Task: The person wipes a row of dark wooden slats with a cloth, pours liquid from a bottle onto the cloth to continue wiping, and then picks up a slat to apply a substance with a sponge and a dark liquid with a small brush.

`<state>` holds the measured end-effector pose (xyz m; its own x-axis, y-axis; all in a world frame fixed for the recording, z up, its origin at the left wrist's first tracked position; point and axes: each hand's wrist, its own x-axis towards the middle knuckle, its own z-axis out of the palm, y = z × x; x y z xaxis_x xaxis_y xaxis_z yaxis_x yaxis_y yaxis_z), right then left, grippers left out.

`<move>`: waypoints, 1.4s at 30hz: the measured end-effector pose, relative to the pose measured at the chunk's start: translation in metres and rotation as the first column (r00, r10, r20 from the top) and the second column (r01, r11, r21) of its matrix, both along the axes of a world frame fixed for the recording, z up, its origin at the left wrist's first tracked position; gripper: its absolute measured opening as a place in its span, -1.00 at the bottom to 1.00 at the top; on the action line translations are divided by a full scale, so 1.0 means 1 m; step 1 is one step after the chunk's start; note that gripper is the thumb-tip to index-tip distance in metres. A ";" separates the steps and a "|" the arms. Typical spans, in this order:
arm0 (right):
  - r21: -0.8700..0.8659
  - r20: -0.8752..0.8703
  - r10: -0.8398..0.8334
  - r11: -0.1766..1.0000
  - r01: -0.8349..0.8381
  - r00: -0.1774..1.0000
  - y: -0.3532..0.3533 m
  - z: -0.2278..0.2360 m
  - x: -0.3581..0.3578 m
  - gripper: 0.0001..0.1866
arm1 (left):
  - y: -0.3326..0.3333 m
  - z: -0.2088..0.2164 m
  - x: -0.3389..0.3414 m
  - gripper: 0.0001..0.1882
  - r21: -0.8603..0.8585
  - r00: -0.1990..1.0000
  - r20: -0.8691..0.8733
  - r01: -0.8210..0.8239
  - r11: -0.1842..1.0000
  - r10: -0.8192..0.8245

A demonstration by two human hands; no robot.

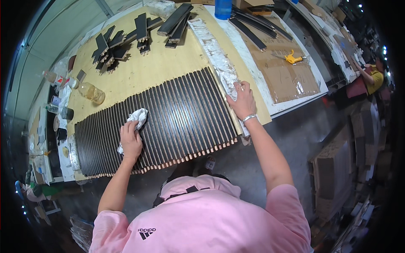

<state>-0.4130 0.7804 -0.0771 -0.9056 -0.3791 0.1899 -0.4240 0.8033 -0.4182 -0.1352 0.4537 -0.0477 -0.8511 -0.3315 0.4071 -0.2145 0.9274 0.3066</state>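
A wide row of dark wooden slats [168,114] lies side by side on the table, with pale peg-like ends along the near edge. My left hand [130,141] is closed on a crumpled white cloth [138,117], pressed against the slats left of the middle. At the right end of the row runs a long bar wrapped in white, stained plastic [215,52]. My right hand [244,101] rests on this bar near its closer end, its thumb apart from the fingers.
Piles of loose dark slats [110,48] lie at the back of the table [164,65]. A bottle of yellowish liquid [91,92] lies at the left. On the right are cardboard [280,71], a yellow air blow gun [294,57] and a blue container [223,9]. Another person [373,78] is far right.
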 end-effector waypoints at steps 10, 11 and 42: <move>0.266 -0.378 -0.026 0.954 0.135 0.926 -0.005 -0.016 -0.094 -0.46 | 0.003 0.003 -0.006 -0.63 -0.001 1.000 -0.005 0.015 1.000 -0.015; 0.203 -0.399 -0.004 0.975 0.093 0.917 -0.013 -0.006 -0.091 -0.52 | 0.002 0.003 -0.003 -0.64 0.008 1.000 0.003 0.002 1.000 -0.002; -0.809 0.557 0.359 0.438 0.391 0.749 0.027 0.043 0.012 -0.62 | 0.000 -0.001 0.000 -0.67 -0.032 0.999 -0.025 -0.022 0.999 0.021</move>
<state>-0.4007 0.8074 -0.0346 -0.9283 -0.3349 -0.1619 0.2205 -0.1449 -0.9646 -0.1357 0.4533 -0.0492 -0.8332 -0.3363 0.4389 -0.2275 0.9320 0.2823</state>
